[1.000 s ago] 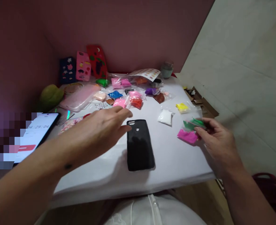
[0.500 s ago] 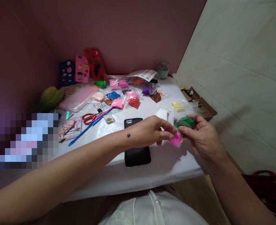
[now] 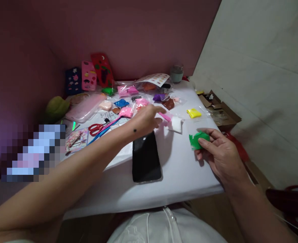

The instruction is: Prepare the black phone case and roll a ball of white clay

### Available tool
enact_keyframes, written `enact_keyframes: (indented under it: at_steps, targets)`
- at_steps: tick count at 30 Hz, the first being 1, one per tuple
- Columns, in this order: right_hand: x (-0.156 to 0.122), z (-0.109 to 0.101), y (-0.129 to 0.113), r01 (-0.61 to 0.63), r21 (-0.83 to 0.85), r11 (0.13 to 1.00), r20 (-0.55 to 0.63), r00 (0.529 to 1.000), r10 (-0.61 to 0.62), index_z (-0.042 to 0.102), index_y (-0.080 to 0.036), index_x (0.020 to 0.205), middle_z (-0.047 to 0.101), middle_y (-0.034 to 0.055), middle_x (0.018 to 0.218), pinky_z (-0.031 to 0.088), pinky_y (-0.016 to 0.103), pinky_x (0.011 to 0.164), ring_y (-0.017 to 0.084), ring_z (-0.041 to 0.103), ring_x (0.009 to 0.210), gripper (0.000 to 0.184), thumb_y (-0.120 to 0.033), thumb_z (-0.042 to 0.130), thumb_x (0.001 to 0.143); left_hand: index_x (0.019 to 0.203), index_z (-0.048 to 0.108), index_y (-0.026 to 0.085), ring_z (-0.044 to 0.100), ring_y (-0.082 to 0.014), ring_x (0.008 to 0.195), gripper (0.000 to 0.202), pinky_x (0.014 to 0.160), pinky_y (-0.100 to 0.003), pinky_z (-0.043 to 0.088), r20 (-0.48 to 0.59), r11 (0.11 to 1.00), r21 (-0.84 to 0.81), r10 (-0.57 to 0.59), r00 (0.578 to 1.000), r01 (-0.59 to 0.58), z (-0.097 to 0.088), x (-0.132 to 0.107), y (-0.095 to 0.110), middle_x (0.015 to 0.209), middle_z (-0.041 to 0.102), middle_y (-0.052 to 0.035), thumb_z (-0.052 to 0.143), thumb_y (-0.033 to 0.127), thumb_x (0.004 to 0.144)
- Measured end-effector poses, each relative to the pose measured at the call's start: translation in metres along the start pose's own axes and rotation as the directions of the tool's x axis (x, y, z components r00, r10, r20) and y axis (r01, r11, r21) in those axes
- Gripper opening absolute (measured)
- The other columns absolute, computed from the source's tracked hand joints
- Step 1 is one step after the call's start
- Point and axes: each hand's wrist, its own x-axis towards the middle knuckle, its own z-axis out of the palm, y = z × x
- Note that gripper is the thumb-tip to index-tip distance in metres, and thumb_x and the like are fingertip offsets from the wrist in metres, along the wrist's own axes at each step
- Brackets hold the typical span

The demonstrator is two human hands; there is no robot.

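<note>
Indoors, on a white table [image 3: 179, 175] by maroon walls [image 3: 139, 33], left hand [image 3: 145, 119] pinches a pink packet [image 3: 165, 116], right hand [image 3: 221, 155] grips a green packet [image 3: 196, 140].

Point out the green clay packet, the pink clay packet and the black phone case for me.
green clay packet [image 3: 196, 141]: head view, on its exposed left half.
pink clay packet [image 3: 166, 116]: head view, on the strip past the fingertips.
black phone case [image 3: 146, 158]: head view, middle of its back.
</note>
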Motion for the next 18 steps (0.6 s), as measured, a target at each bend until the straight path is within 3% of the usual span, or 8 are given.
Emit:
enact_keyframes:
  at_steps: [3,7,11,13,14,15,18]
  targets:
    - [-0.008,0.004,-0.005,-0.065,-0.082,0.995,0.107,0.992,0.074,0.063,-0.021,0.112,0.061,-0.0038,0.066,0.042,0.016,0.039,0.008,0.054,0.043,0.038,-0.034,0.078,0.08,0.111,0.069,0.014,0.055,-0.0092,0.053,0.027,0.049,-0.019,0.039,-0.05,1.0,0.004,0.022,0.998,-0.022,-0.008,-0.013,0.005,0.07,0.065,-0.0012,0.06,0.017,0.086]
    - [-0.022,0.013,-0.016,-0.042,-0.244,0.969,0.197,0.976,0.092,0.066,-0.022,0.121,0.061,-0.0016,0.067,0.046,0.017,0.045,0.008,0.054,0.048,0.038,-0.038,0.071,0.086,0.104,0.07,0.013,0.047,-0.0079,0.046,0.025,0.047,-0.019,0.037,0.212,0.971,-0.228,-0.022,0.977,0.071,-0.007,-0.047,0.017,0.055,0.059,0.0027,0.059,0.03,0.09]
    - [-0.038,0.019,-0.026,0.13,-0.398,0.908,0.308,0.951,-0.001,0.072,-0.03,0.119,0.069,0.0012,0.076,0.048,0.017,0.045,0.009,0.057,0.052,0.032,-0.039,0.068,0.089,0.088,0.071,0.012,0.045,-0.0049,0.047,0.023,0.048,-0.016,0.035,0.347,0.929,-0.324,-0.059,0.936,0.179,0.001,-0.075,0.02,0.052,0.055,0.0045,0.057,0.03,0.092]
    - [-0.046,0.015,-0.027,0.235,-0.485,0.843,0.356,0.933,-0.055,0.074,-0.035,0.117,0.074,0.0028,0.089,0.055,0.019,0.052,0.014,0.066,0.063,0.03,-0.04,0.068,0.088,0.084,0.071,0.012,0.046,-0.0041,0.048,0.018,0.047,-0.015,0.034,0.405,0.879,-0.41,-0.064,0.912,0.244,0.004,-0.084,0.018,0.051,0.054,0.0054,0.06,0.025,0.09]
    - [-0.049,0.011,-0.026,0.287,-0.528,0.799,0.355,0.93,-0.1,0.075,-0.037,0.115,0.074,0.0032,0.102,0.059,0.022,0.062,0.018,0.07,0.079,0.029,-0.042,0.068,0.087,0.084,0.071,0.012,0.048,-0.004,0.048,0.015,0.045,-0.014,0.033,0.443,0.84,-0.462,-0.06,0.895,0.285,0.005,-0.087,0.017,0.051,0.055,0.0056,0.062,0.024,0.088]
    - [-0.052,0.005,-0.024,0.294,-0.57,0.767,0.339,0.935,-0.106,0.075,-0.038,0.115,0.073,0.0037,0.111,0.062,0.025,0.07,0.022,0.071,0.094,0.03,-0.043,0.069,0.086,0.084,0.071,0.012,0.048,-0.0038,0.046,0.013,0.044,-0.014,0.032,0.484,0.796,-0.508,-0.053,0.873,0.33,0.006,-0.089,0.016,0.051,0.056,0.0059,0.064,0.023,0.087]
    - [-0.058,-0.016,-0.018,0.271,-0.666,0.695,0.285,0.953,-0.099,0.077,-0.037,0.111,0.073,0.0058,0.115,0.064,0.03,0.075,0.029,0.07,0.105,0.032,-0.047,0.072,0.081,0.084,0.068,0.013,0.045,-0.0033,0.039,0.01,0.04,-0.015,0.031,0.605,0.676,-0.576,-0.025,0.796,0.459,0.009,-0.09,0.012,0.049,0.057,0.0065,0.069,0.023,0.083]
